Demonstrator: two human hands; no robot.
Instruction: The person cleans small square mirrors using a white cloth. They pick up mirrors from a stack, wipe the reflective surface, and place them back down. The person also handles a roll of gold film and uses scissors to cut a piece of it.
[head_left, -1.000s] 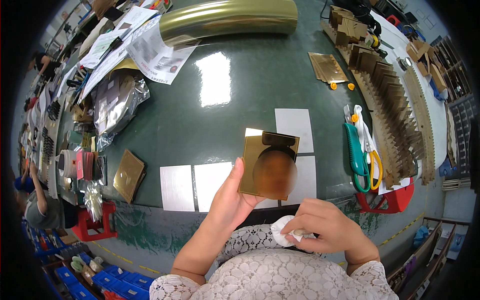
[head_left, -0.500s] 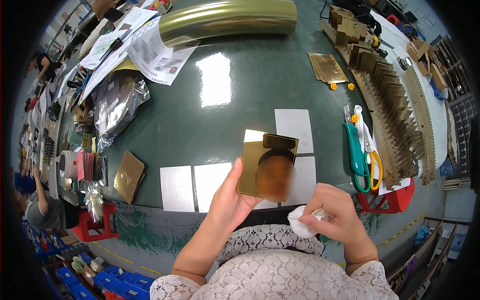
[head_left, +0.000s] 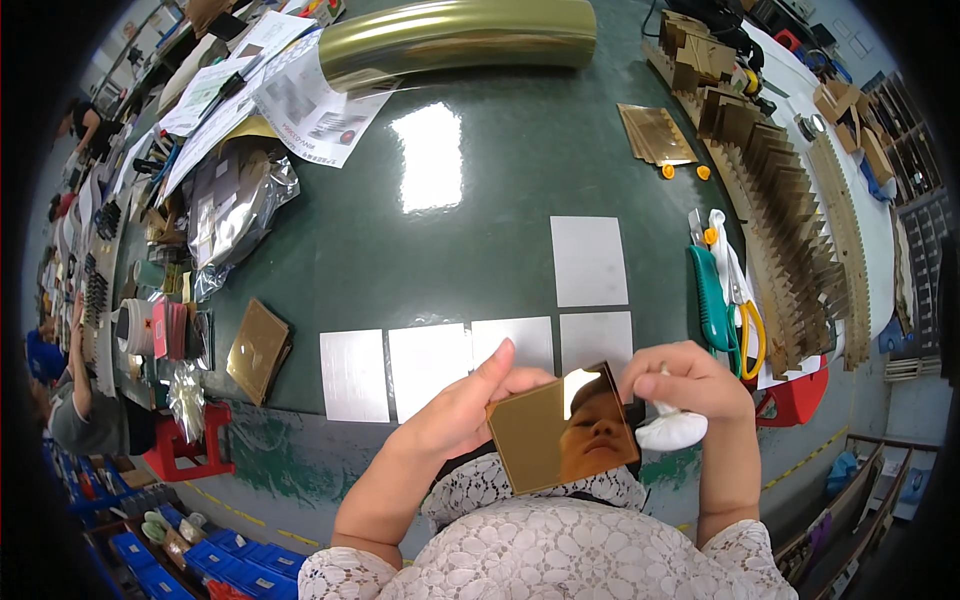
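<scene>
A gold, mirror-like square plate (head_left: 530,440) is tilted toward me near the table's front edge. My left hand (head_left: 455,410) grips it by its left and far side, thumb raised above the edge. At the plate's right corner, my right hand (head_left: 700,382) is closed on a white cloth pad (head_left: 672,430), which hangs below the fingers. Whether those fingers touch the plate I cannot tell. Beyond the hands, several pale square plates lie flat in a row, among them one at the left end (head_left: 354,376) and one at the right (head_left: 597,338). Another pale plate (head_left: 588,262) lies behind the row's right end.
Green-handled scissors (head_left: 712,310) and yellow-handled ones (head_left: 750,340) lie at the right, beside a long rack of brown upright sheets (head_left: 775,200). Gold plates (head_left: 258,350) are stacked at left, others (head_left: 655,135) at far right. A gold roll (head_left: 460,45) spans the back.
The gold plate has come nearer to me and tilted, its mirror face turning up. My right hand with the cloth pad has moved slightly right and up, to the plate's corner.
</scene>
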